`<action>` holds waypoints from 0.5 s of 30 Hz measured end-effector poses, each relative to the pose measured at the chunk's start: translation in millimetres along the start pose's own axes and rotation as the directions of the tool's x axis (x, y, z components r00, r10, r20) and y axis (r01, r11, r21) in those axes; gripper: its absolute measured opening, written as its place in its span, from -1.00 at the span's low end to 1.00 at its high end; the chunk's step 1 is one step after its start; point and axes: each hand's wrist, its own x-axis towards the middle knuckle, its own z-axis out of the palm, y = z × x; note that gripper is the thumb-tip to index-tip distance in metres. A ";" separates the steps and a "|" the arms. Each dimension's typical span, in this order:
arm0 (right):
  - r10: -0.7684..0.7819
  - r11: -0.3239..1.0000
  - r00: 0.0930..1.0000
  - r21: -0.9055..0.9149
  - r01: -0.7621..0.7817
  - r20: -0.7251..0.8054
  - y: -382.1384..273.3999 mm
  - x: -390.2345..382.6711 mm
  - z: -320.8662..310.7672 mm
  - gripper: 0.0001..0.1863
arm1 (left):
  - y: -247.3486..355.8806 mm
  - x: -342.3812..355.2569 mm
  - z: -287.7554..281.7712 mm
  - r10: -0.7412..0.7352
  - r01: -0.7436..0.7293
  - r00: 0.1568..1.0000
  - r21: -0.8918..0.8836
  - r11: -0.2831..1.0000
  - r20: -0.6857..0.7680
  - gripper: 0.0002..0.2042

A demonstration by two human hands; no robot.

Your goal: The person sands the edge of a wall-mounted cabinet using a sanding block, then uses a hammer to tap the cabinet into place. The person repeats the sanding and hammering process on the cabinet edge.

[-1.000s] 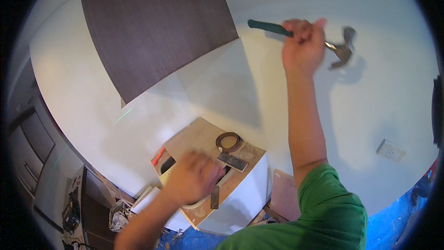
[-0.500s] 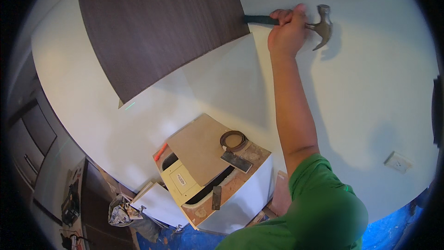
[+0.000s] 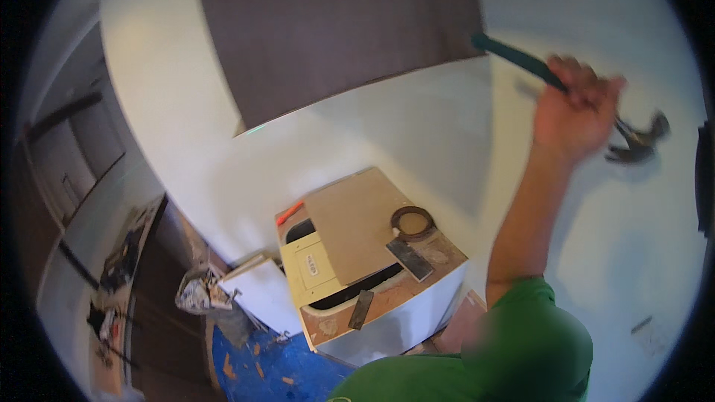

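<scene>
My right hand (image 3: 577, 115) is closed around the handle of a claw hammer (image 3: 521, 59), raised at the upper right in front of the pale wall. The hammer's dark green grip end points left, close to the lower right corner of a dark wood-grain panel (image 3: 342, 30). On the other side of my fist is the metal head, its curved claw hanging downward, somewhat blurred. Below my wrist, my bare forearm runs down to a green sleeve. My left hand is out of view.
Below the panel stands a white cabinet (image 3: 402, 331) bearing a brown board (image 3: 357, 223), a coiled brown strip (image 3: 412, 224), two dark flat pieces and an orange-red tool (image 3: 290, 213). Left of it are leaning white boards (image 3: 261, 290), a filled sack (image 3: 201, 290) and blue floor sheeting (image 3: 275, 365) with scraps.
My right hand has swung the hammer to the right and lower, tilting its head downward. The view has shifted, so the panel and cabinet appear farther right.
</scene>
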 end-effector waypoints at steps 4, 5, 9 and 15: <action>0.342 0.928 0.879 0.029 -0.372 0.332 -15.8 -74.0 -31.3 -0.52 | -10.9 -1.6 18.8 -0.046 0.047 0.999 -0.039 0.998 0.026 -0.62; 0.413 0.902 0.833 -0.041 -0.429 0.369 -13.4 -96.6 -43.1 -0.51 | -16.6 -4.4 22.3 -0.071 0.072 0.997 -0.054 0.996 0.026 -0.62; 0.711 0.609 0.380 -0.247 -0.754 0.592 2.3 -164.0 -100.6 -0.55 | -36.7 -17.7 37.0 -0.165 0.168 0.986 -0.094 0.981 0.036 -0.61; 0.944 -0.105 -0.168 -0.225 -0.969 0.284 38.2 -309.4 -104.5 -0.58 | -72.2 -33.9 70.7 -0.139 0.152 0.987 -0.197 0.969 0.080 -0.59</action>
